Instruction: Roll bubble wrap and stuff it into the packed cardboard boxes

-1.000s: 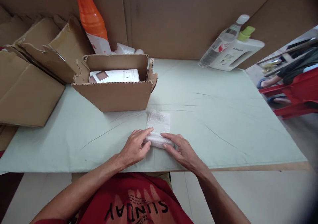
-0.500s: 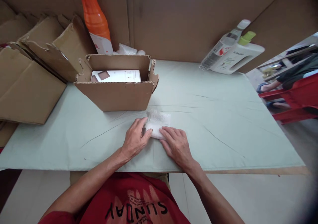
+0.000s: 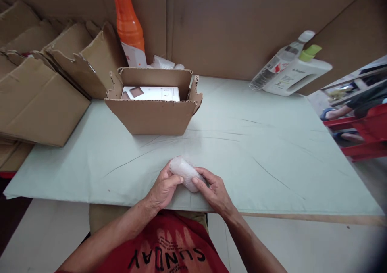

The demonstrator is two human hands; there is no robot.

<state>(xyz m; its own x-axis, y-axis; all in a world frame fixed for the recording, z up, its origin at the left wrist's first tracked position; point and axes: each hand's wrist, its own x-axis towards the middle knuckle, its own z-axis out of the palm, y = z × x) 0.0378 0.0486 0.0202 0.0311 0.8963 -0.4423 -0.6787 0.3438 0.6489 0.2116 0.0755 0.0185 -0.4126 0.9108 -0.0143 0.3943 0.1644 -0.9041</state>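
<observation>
A small bundle of bubble wrap (image 3: 185,171), whitish and rolled up, is held between both hands near the front edge of the table. What the wrap contains, if anything, cannot be made out. My left hand (image 3: 165,187) grips its left end, thumb on top. On the other end, my right hand (image 3: 214,189) has its thumb pressed against the near side and its fingers behind. Beyond the hands stands an open cardboard box (image 3: 154,117) with a white printed carton (image 3: 155,93) inside it.
Several open cardboard boxes (image 3: 42,99) crowd the left side. An orange bottle (image 3: 130,23) and bubble-wrapped pieces (image 3: 163,62) are behind the box. A clear bottle (image 3: 279,63) and a white jug (image 3: 298,77) lean at the back right. A person sits on a red chair (image 3: 365,132) beyond.
The bubble wrap bundle has come up off the tabletop and nearer to me, turned at a slant. Both hands have gone from pressing on it to gripping its ends. The camera view has shifted slightly.
</observation>
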